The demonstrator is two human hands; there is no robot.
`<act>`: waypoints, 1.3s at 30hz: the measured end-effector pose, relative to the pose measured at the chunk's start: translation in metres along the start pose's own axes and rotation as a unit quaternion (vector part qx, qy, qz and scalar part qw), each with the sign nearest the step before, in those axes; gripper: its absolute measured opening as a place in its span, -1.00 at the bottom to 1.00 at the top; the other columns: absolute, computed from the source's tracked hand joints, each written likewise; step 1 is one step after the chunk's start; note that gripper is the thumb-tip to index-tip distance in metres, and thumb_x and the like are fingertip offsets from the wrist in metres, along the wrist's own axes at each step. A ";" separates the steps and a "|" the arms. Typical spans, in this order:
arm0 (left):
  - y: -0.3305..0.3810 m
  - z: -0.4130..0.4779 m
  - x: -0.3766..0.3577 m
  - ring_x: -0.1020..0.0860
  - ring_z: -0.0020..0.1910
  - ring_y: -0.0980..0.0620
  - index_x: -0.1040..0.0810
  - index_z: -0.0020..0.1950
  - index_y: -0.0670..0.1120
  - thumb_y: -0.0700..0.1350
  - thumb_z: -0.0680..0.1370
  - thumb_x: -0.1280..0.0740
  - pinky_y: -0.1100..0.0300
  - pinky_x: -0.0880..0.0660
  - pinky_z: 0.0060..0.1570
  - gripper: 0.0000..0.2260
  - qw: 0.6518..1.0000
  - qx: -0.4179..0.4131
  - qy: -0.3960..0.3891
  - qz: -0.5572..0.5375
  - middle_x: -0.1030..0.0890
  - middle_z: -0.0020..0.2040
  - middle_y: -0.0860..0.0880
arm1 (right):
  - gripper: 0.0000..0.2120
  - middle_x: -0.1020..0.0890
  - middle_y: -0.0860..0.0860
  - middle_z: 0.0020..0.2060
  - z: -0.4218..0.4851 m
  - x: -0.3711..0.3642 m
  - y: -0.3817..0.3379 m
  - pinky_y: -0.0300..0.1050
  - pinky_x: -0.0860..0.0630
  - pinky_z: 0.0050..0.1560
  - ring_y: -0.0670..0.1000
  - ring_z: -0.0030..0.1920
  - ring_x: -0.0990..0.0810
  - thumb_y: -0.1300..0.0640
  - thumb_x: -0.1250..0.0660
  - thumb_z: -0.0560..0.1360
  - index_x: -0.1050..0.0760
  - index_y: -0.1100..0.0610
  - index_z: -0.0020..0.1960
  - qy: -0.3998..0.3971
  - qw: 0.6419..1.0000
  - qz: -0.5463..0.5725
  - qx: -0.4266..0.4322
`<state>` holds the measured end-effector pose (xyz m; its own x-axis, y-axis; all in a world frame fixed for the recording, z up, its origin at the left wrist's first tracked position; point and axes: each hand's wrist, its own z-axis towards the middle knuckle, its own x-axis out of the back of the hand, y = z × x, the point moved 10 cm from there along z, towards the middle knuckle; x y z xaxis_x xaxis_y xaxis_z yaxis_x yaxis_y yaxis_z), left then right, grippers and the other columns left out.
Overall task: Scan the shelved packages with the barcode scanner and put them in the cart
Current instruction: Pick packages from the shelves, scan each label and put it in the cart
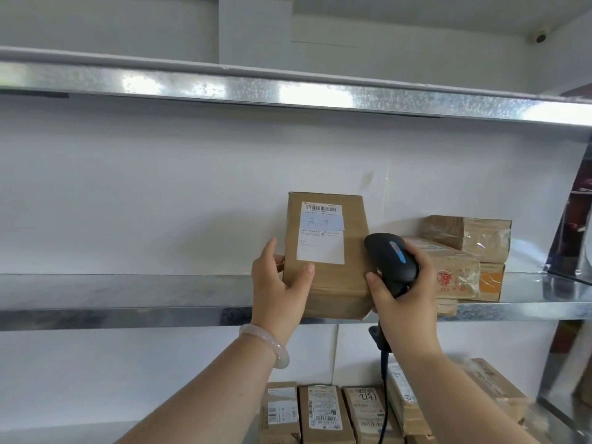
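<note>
A metal shelf (128, 302) runs across the view at chest height, another above it. On its front edge stands an upright brown package (333, 277), its white shipping label (321, 232) facing the camera with a barcode at the top and "天津" handwritten on a pale blue strip; the small print is unreadable. The left hand (282, 290), a pale bangle (266, 344) on its wrist, clasps the package's left edge, thumb on the front, fingers hidden behind. The right hand (407, 299) is closed around a black barcode scanner (392, 257), just beside the package's right edge. Stacked parcels (464, 251) sit to the right; more packages (323, 411) on the lower shelf are cut off below.
</note>
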<state>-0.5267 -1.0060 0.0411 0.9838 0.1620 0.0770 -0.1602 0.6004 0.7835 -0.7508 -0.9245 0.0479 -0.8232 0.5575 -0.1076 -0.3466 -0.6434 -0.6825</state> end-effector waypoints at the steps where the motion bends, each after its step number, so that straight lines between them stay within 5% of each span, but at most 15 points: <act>1: -0.002 0.001 0.001 -0.39 0.21 0.15 -0.16 0.54 0.08 0.04 0.54 -0.40 0.47 -0.38 -0.02 -0.35 1.000 0.017 -0.002 0.007 -0.31 0.23 0.05 | -0.41 -0.39 -0.57 0.06 -0.005 0.000 -0.001 -0.45 -0.44 0.09 -0.40 0.14 -0.44 0.25 -0.46 0.46 -0.31 -0.13 0.35 -0.004 1.000 0.003 0.008; 6: 0.005 -0.005 0.015 -0.33 0.20 0.22 -0.32 0.37 0.14 -0.01 0.45 -0.51 0.50 -0.31 0.02 -0.42 1.000 0.000 0.023 0.021 -0.30 0.20 0.11 | -0.33 -0.41 -0.39 0.20 -0.031 -0.006 -0.006 -0.51 -0.41 0.02 -0.35 0.17 -0.45 0.26 -0.47 0.44 -0.27 -0.33 0.27 -0.017 0.999 0.004 0.033; 8: 0.005 -0.010 0.020 -0.42 0.17 0.20 -0.28 0.29 0.17 -0.09 0.43 -0.54 0.47 -0.43 -0.04 -0.42 1.000 0.003 0.017 -0.016 -0.38 0.17 0.18 | -0.30 -0.41 -0.40 0.19 -0.038 -0.009 -0.010 -0.50 -0.41 0.01 -0.38 0.14 -0.46 0.28 -0.47 0.43 -0.24 -0.35 0.25 -0.019 0.999 -0.004 0.044; 11: 0.005 -0.016 0.030 -0.49 0.05 0.42 -0.25 0.21 0.22 -0.17 0.44 -0.53 0.50 -0.47 -0.12 -0.42 0.998 0.004 -0.005 -0.055 -0.46 0.12 0.29 | -0.28 -0.42 -0.54 0.11 -0.047 -0.020 -0.012 -0.54 -0.42 -0.05 -0.42 0.10 -0.47 0.28 -0.48 0.42 -0.23 -0.38 0.24 -0.035 0.999 0.011 0.036; 16: -0.001 -0.020 0.065 -0.28 0.33 0.22 0.04 0.55 0.29 -0.05 0.44 -0.53 0.43 -0.32 0.18 -0.08 1.000 0.012 -0.010 0.009 -0.27 0.38 0.21 | -0.29 -0.46 -0.56 0.05 -0.064 -0.047 -0.017 -0.54 -0.43 -0.08 -0.42 0.05 -0.51 0.31 -0.48 0.42 -0.24 -0.35 0.23 -0.054 0.997 0.035 0.032; 19: -0.002 -0.025 0.091 -0.24 0.27 0.36 0.09 0.52 0.35 -0.03 0.50 -0.48 0.59 -0.23 0.12 -0.13 0.998 -0.011 -0.014 0.055 -0.20 0.35 0.19 | -0.28 -0.48 -0.43 0.10 -0.076 -0.068 -0.023 -0.52 -0.45 -0.07 -0.38 0.06 -0.53 0.30 -0.48 0.42 -0.24 -0.36 0.24 -0.070 0.996 0.047 0.031; 23: -0.011 -0.034 0.134 -0.26 0.27 0.44 -0.05 0.47 0.40 -0.06 0.51 -0.46 0.58 -0.39 0.07 -0.23 0.998 -0.026 0.025 0.055 -0.27 0.38 0.15 | -0.30 -0.43 -0.60 0.05 -0.095 -0.100 -0.040 -0.53 -0.45 -0.09 -0.39 0.05 -0.52 0.35 -0.46 0.42 -0.24 -0.27 0.26 -0.095 0.993 0.062 0.040; 26: -0.020 -0.046 0.172 -0.33 0.33 0.25 -0.12 0.43 0.43 -0.04 0.48 -0.49 0.35 -0.54 0.11 -0.25 0.997 -0.017 0.063 0.039 -0.32 0.34 0.18 | -0.28 -0.47 -0.50 0.09 -0.112 -0.128 -0.049 -0.15 -0.62 -0.04 -0.11 0.02 -0.62 0.29 -0.47 0.43 -0.25 -0.38 0.26 -0.111 0.990 0.077 0.028; 28: -0.025 -0.056 0.201 -0.34 0.31 0.25 -0.14 0.41 0.41 -0.06 0.47 -0.50 0.47 -0.51 -0.03 -0.27 0.995 -0.010 0.087 0.038 -0.33 0.30 0.19 | -0.30 -0.48 -0.45 0.10 -0.126 -0.149 -0.052 0.17 -0.63 -0.07 0.12 -0.01 -0.63 0.26 -0.48 0.43 -0.27 -0.38 0.26 -0.126 0.988 0.084 0.010; 30: -0.032 -0.066 0.234 -0.35 0.30 0.24 -0.16 0.43 0.39 -0.05 0.47 -0.50 0.50 -0.48 -0.06 -0.28 0.993 -0.001 0.109 0.045 -0.33 0.30 0.18 | -0.32 -0.47 -0.46 0.11 -0.142 -0.173 -0.058 0.25 -0.62 -0.08 0.14 -0.01 -0.62 0.26 -0.47 0.43 -0.27 -0.35 0.28 -0.143 0.985 0.093 0.000; 36: -0.047 -0.101 0.345 -0.38 0.29 0.11 -0.18 0.37 0.39 -0.05 0.45 -0.49 0.53 -0.48 -0.13 -0.32 0.980 0.038 0.176 0.090 -0.37 0.29 0.11 | -0.30 -0.47 -0.45 0.13 -0.199 -0.258 -0.092 -0.19 -0.58 -0.07 -0.05 0.01 -0.61 0.21 -0.46 0.45 -0.23 -0.51 0.18 -0.227 0.968 0.109 0.000; 39: -0.054 -0.127 0.402 -0.37 0.34 0.12 -0.16 0.39 0.40 -0.08 0.46 -0.50 0.47 -0.49 0.02 -0.28 0.969 0.044 0.214 0.112 -0.37 0.33 0.09 | -0.30 -0.45 -0.48 0.13 -0.231 -0.296 -0.112 -0.26 -0.56 -0.03 -0.15 0.04 -0.59 0.21 -0.45 0.46 -0.22 -0.52 0.18 -0.272 0.953 0.131 0.001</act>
<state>-0.1325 -0.8741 -0.0485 0.7990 0.6013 0.0028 -0.3390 0.4467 0.8280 -0.3643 -0.8962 -0.0110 -0.9927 0.0234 0.1180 -0.0982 -0.7244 -0.6824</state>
